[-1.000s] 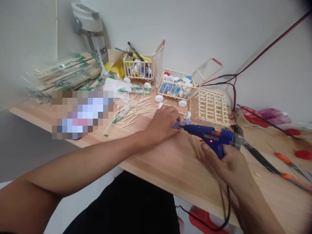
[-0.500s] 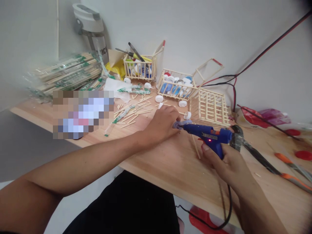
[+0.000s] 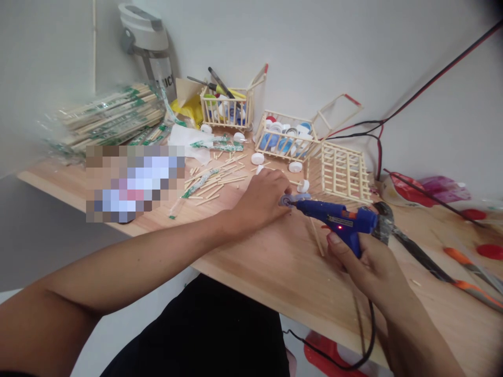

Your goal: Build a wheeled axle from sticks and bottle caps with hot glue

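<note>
Blue hot glue gun [image 3: 334,217] is in my right hand [image 3: 367,275], held over the right part of the tabletop [image 3: 283,272] with its nozzle pointing left and its red indicator light lit. Right hand is clenched around the grip. Black power cord [image 3: 367,335] drops from the gun past the tabletop edge.

Left hand [image 3: 257,204] is low over the tabletop, fingers curled, with the fingertips just beside the nozzle. Those fingers hide whatever may lie between them, so I cannot tell whether this hand is grasping something small.

Nearby items recorded as follows. One white bottle cap [image 3: 259,169] lies just beyond my left hand, and a second white bottle cap [image 3: 302,186] sits just past the nozzle. Loose wooden stick [image 3: 316,236] lies under the gun. Stick lattice [image 3: 346,173] stands behind the gun, close to the wall.

Farther back are two small stick carts, the nearer one [image 3: 286,136] and the one by the wall [image 3: 226,110], both holding bottle caps. Loose sticks [image 3: 212,180] are scattered left of my left hand, with wrapped chopstick bundles [image 3: 106,112] and a water bottle [image 3: 147,44] behind them. Pixelated patch [image 3: 133,183] hides one item. Orange-handled tool [image 3: 471,277] lies at right, under red-and-black wires [image 3: 432,76].
</note>
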### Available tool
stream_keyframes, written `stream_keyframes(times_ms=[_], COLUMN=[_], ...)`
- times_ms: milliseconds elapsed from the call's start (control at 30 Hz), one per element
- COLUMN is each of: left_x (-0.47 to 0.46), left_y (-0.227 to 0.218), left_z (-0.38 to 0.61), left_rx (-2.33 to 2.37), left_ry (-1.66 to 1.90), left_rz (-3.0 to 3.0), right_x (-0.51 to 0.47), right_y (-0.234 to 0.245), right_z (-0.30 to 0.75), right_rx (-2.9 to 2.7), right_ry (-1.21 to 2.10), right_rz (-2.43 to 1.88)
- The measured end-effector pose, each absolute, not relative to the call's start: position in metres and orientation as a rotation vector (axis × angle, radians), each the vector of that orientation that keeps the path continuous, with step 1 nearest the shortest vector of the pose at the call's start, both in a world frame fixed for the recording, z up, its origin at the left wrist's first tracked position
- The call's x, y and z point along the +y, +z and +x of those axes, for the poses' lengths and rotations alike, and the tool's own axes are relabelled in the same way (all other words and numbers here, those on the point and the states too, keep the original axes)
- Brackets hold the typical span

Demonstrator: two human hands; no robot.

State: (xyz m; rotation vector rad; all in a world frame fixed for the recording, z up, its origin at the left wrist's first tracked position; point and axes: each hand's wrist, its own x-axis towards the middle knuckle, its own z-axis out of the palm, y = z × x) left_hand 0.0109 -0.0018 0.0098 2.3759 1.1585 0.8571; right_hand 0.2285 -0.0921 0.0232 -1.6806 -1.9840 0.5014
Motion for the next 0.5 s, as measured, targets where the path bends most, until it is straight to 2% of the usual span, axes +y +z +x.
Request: stream_keyframes(times_ms=[500], left_x=[-0.0025], left_y=[0.0097], left_z=[0.0110], left_rx=[1.147], left_ry=[0.868], left_rz=[2.391], right_x=[-0.0915], right_y=[0.0223], right_z=[0.2293], right_rx=[-2.002], right_ry=[0.497], right_rz=[-1.686])
